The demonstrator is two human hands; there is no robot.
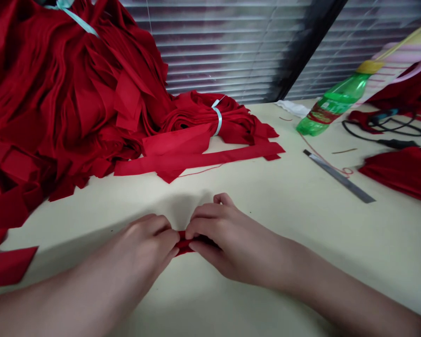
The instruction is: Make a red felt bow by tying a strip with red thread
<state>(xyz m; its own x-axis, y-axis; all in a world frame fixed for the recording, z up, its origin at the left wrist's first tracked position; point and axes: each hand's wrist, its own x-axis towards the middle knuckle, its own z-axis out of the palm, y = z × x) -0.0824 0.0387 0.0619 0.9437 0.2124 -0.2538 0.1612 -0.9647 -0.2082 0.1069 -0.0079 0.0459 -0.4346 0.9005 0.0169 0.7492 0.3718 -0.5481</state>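
Note:
Between my two hands a small piece of red fabric (pixel 185 244) lies against the pale table (pixel 196 299). My left hand (pixel 150 241) has its fingers closed on the fabric's left end. From the right, my right hand (pixel 217 234) pinches the same piece, thumb below and fingers above. Most of the fabric is hidden under both hands, so its full shape cannot be made out. Beyond the hands lies a flat red fabric strip (pixel 203 159), with a loose red thread beside it.
A big heap of red cloth (pixel 73 93) fills the left, near a tied red bundle (pixel 214 114). On the right are a metal ruler (pixel 338 175), a tilted green bottle (pixel 337 100), a black cable (pixel 382 133) and more red cloth (pixel 403 171). Window blinds (pixel 224 42) stand behind.

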